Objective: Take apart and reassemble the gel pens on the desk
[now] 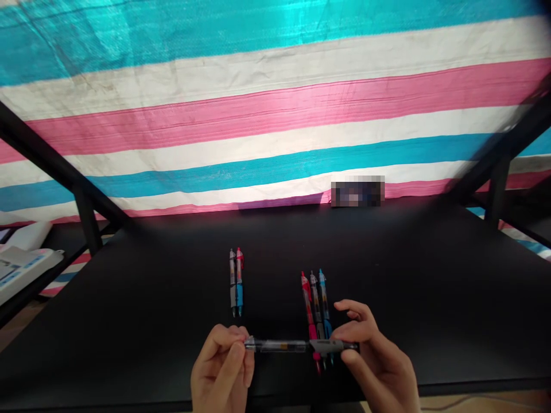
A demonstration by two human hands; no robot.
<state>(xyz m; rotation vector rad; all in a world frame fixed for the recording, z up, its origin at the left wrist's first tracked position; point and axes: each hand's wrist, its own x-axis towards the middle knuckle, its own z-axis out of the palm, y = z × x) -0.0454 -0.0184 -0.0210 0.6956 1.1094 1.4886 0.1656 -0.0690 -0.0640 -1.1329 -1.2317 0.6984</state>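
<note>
**Clear pen held level between two hands**

A clear-barrelled pen (pixel 297 346) lies with its long axis running left to right across the lower middle of the frame, just above the black table (pixel 430 298). Its grey grip end points toward the right, its clear end toward the left. The left hand (pixel 224 370) pinches the clear end between thumb and fingertips; the right hand (pixel 374 358) closes thumb and forefinger on the grey grip, the other fingers curled loosely above. The tip itself is hidden by the right fingers, and both wrists are cut off by the bottom edge.

Directly behind the held pen, three pens (pixel 317 312) (red, black and blue) lie side by side, pointing away from the viewer; their lower ends are partly covered. To the left, a pair of pens (pixel 236 282) rests together, well apart from the trio. A striped tarpaulin (pixel 275 115) in teal, white and pink fills the upper frame. A blurred patch sits at its lower edge, unreadable.
</note>
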